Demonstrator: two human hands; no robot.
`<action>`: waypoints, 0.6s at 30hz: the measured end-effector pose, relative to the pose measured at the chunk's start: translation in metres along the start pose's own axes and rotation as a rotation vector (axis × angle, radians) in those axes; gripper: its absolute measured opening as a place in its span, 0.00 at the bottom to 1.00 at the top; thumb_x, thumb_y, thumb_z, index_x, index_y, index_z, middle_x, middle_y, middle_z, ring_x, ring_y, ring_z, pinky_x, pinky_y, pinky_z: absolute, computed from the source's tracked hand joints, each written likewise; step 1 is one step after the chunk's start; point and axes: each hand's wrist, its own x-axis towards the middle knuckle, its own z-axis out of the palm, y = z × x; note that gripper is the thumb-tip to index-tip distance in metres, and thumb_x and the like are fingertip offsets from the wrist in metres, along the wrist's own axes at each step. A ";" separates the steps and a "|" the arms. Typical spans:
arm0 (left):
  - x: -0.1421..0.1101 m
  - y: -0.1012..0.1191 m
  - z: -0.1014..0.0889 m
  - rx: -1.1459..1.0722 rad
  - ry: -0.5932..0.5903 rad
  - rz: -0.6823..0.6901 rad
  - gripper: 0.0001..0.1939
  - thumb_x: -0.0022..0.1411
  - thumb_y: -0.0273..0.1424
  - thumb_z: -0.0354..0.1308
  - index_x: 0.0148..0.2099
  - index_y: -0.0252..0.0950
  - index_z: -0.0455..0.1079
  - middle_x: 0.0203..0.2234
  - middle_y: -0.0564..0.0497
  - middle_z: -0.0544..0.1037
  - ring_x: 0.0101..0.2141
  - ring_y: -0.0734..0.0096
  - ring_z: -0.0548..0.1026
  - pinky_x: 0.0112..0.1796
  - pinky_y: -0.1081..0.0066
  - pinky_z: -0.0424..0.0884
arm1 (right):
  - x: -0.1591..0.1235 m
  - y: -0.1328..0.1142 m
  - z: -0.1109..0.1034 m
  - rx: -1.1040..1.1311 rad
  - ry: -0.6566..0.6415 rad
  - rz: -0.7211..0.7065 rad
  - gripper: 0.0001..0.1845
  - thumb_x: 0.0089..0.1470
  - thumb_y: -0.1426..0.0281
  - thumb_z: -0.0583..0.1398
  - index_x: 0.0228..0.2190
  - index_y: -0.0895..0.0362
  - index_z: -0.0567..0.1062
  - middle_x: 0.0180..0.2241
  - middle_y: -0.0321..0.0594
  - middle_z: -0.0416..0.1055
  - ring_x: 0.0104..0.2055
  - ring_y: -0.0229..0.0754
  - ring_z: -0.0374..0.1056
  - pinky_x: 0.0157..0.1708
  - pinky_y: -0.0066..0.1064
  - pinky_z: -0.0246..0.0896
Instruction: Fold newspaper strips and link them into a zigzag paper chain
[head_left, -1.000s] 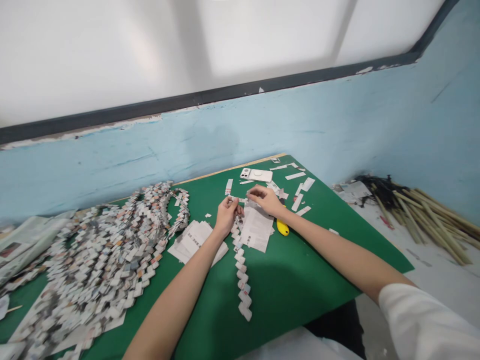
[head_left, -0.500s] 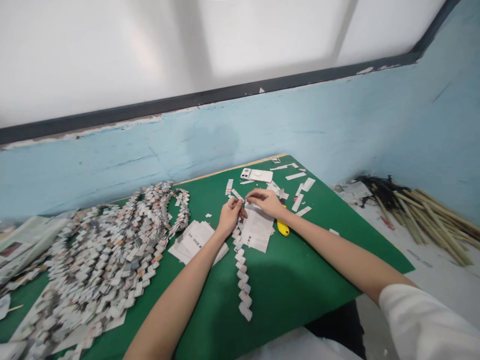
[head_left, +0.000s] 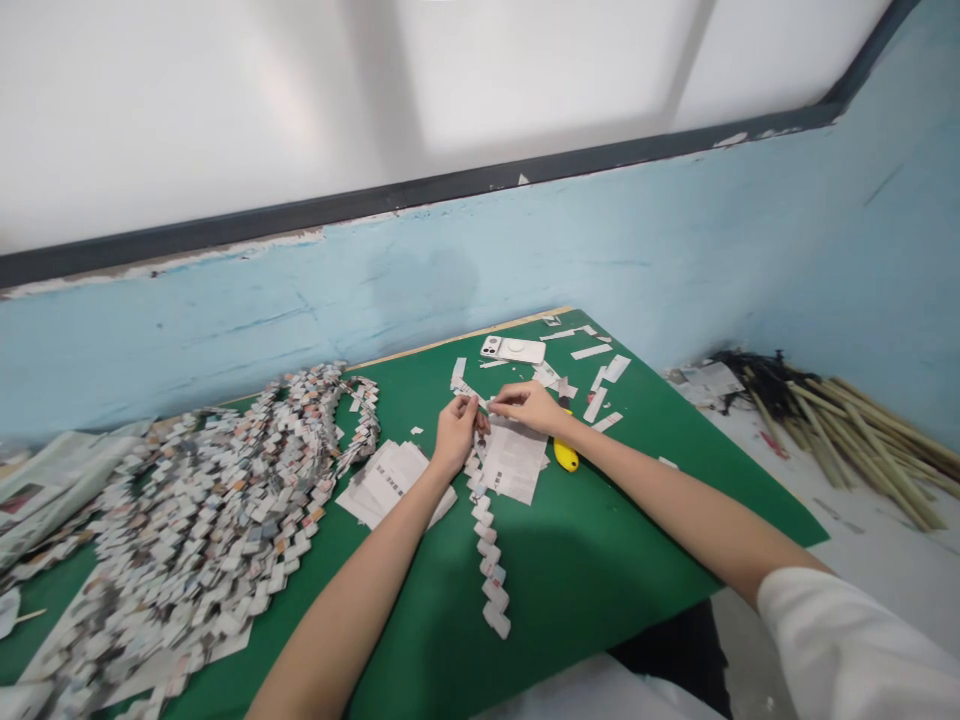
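Note:
A zigzag chain of folded paper runs down the green table toward me, its upper end under my left hand. The fingers of that hand are closed on this end. Close by on the right, my right hand is pinched, its fingertips almost meeting the left ones at a small bit of paper that I cannot make out fully. Beneath the right hand lies a printed paper sheet. A yellow-handled tool rests beside the right wrist, partly covered by it.
A big heap of folded paper chains covers the table's left side. Loose printed sheets lie left of the chain. Farther back are a white phone and scattered paper strips. Bamboo sticks lie on the floor at right.
My right hand has come down and in toward the left fingertips. The near end of the paper chain has swung slightly to the right. A strip beyond my left hand has shifted.

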 end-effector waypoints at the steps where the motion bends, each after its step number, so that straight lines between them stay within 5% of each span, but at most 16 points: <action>1: 0.000 0.001 0.000 -0.005 0.006 -0.001 0.22 0.62 0.51 0.62 0.33 0.38 0.65 0.16 0.56 0.71 0.16 0.73 0.69 0.16 0.74 0.63 | 0.001 0.001 0.001 -0.005 -0.013 0.033 0.16 0.53 0.56 0.68 0.28 0.57 0.82 0.27 0.40 0.78 0.29 0.42 0.72 0.31 0.32 0.66; 18: -0.002 0.002 0.001 0.190 -0.024 0.034 0.21 0.63 0.51 0.60 0.33 0.38 0.66 0.16 0.54 0.73 0.16 0.73 0.67 0.18 0.74 0.63 | 0.003 0.019 0.002 -0.155 -0.055 0.094 0.15 0.55 0.59 0.65 0.29 0.59 0.82 0.27 0.41 0.80 0.29 0.42 0.72 0.29 0.30 0.63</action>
